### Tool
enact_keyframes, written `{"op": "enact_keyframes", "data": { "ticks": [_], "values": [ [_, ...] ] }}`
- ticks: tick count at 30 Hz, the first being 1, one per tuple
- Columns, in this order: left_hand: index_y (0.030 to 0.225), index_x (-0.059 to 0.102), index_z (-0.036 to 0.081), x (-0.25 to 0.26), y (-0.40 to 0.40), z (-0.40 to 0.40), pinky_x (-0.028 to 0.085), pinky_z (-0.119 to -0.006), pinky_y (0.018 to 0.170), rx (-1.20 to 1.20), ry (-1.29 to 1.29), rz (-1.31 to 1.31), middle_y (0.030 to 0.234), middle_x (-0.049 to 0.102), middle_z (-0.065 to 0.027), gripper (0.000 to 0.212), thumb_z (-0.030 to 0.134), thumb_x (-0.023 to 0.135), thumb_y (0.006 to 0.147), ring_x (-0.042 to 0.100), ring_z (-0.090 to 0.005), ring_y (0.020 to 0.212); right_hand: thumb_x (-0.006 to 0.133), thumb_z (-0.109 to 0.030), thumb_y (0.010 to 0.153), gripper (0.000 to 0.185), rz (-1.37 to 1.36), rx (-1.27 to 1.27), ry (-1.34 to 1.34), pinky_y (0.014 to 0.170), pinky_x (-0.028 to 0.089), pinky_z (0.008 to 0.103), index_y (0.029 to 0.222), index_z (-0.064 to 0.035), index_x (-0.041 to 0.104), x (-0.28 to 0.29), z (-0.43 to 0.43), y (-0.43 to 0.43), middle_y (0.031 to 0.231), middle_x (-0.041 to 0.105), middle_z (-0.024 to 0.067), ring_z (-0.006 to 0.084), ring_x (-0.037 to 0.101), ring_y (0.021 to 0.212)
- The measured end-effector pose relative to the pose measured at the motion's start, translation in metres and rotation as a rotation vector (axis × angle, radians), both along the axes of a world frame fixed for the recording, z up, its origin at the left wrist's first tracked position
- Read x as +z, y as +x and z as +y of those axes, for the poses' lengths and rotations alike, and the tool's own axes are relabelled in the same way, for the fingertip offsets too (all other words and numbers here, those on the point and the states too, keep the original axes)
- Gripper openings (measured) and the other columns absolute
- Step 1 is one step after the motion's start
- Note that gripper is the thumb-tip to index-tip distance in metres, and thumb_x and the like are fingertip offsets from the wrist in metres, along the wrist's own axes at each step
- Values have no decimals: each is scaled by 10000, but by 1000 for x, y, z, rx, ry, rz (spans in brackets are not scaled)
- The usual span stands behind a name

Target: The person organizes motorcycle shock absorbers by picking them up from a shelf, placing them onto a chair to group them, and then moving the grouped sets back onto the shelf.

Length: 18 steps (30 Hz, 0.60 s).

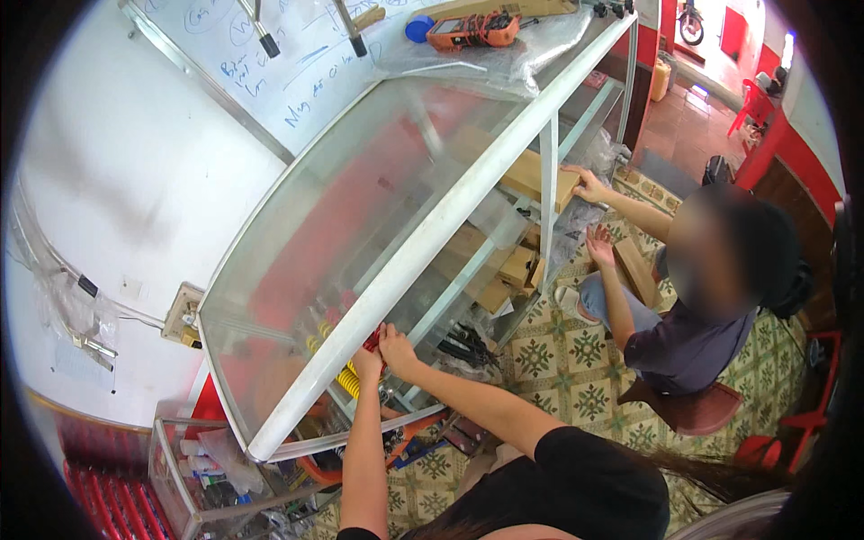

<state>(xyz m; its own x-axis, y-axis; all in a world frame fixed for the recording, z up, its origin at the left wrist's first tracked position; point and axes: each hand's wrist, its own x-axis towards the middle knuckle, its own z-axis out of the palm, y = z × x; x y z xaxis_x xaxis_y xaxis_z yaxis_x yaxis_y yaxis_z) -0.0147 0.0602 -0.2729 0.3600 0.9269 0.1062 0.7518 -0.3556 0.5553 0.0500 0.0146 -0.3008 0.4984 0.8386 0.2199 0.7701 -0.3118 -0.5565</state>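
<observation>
Both of my hands reach in under the white metal top rail [432,233] of a glass display cabinet. My left hand [368,362] is at a red coil spring [373,339], partly hidden by the rail and my fingers. Close beside it, my right hand [397,349] has its fingers bent around the same red part. A yellow coil spring [348,382] lies just below my left hand, with further yellow and red springs seen dimly through the glass top.
A seated person [702,324] at the right touches a cardboard box [533,181] on the cabinet's shelf. Cardboard boxes and black parts [466,344] fill the lower level. An orange meter [472,32] with cables lies on plastic wrap on top. A small glass case [179,472] stands lower left.
</observation>
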Motion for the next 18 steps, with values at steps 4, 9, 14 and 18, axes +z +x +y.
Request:
{"op": "enact_keyframes", "data": {
  "ticks": [4, 9, 14, 18],
  "values": [
    [1189, 282, -31, -7, -19, -19, 316, -367, 890, -58, 130, -89, 1128, 419, -229, 684, 157, 637, 636, 413, -338, 1050, 513, -171, 706, 484, 3, 40, -5, 723, 412, 353, 1119, 47, 386, 3, -10, -1, 944, 493, 134, 257, 442, 904],
    [1250, 265, 77, -6, -63, -56, 183, -503, 939, 159, 413, 220, 1228, 285, -258, 680, 315, 586, 701, 243, -381, 1167, 549, -301, 710, 638, 102, 88, 68, 809, 371, 397, 1208, 9, 299, -4, -26, 0, 1057, 434, 195, 317, 417, 964],
    [1296, 193, 176, -20, -85, -63, 128, -544, 941, 401, -99, 195, 1275, 224, -248, 746, 480, 528, 703, 193, -368, 1200, 599, -529, 602, 979, 141, 311, 162, 940, 247, 443, 1258, 41, 148, 0, -34, -2, 1264, 135, 301, 432, 242, 1135],
    [1304, 174, 188, -35, -98, -57, 127, -549, 940, 258, 2, 130, 1275, 230, -246, 756, 494, 520, 705, 195, -376, 1198, 598, -531, 600, 1007, 186, 392, 203, 958, 229, 427, 1252, 66, 115, -12, -34, -2, 1257, 116, 314, 441, 193, 1157]
  ]
}}
